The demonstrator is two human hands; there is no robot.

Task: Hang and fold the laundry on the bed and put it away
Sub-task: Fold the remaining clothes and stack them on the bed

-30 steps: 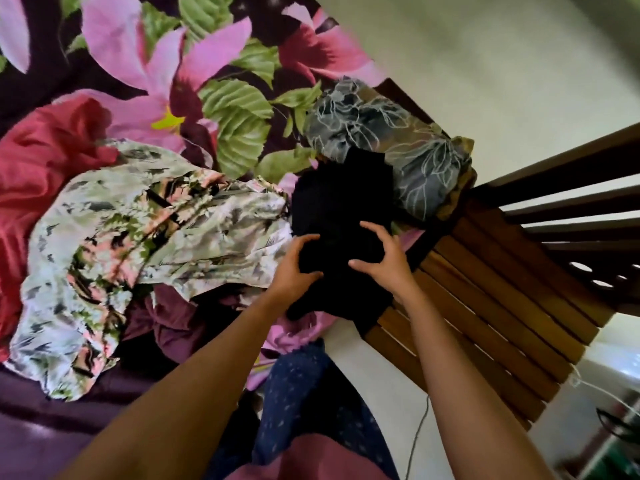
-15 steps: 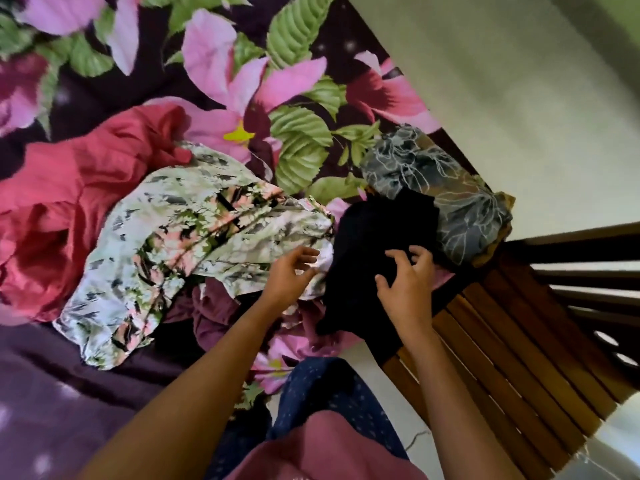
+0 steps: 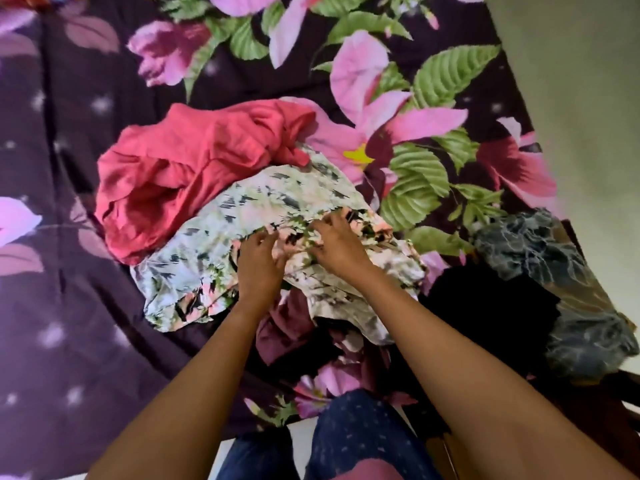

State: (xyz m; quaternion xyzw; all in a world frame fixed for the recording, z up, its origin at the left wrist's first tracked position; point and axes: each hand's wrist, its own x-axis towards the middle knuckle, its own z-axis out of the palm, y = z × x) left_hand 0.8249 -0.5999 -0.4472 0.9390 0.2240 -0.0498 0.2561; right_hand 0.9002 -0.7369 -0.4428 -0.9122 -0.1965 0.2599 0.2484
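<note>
- Work surface: bed covered by a dark purple bedsheet (image 3: 69, 306) printed with pink flowers and green leaves.
- Task item: 1 printed garment (image 3: 211, 244) (white ground with green, pink and black pattern), lying crumpled at the centre of the laundry pile on the bed.
- Left hand (image 3: 258, 265): placed on the middle of the printed garment, fingers curled into the cloth and gripping a fold.
- Right hand (image 3: 337, 252): just beside the left hand, fingers bent down into the same garment and gathering its cloth.
- Red garment (image 3: 180, 174): bunched at the far left of the pile, touching the printed garment and partly under its edge.
- Maroon garment (image 3: 287, 323): under the near edge of the printed garment, between the 2 forearms.
- Black garment (image 3: 485, 306): to the right of the pile, at the bed edge.
- Grey leaf-print garment (image 3: 540, 251): lying against the black garment on its far right side.
</note>
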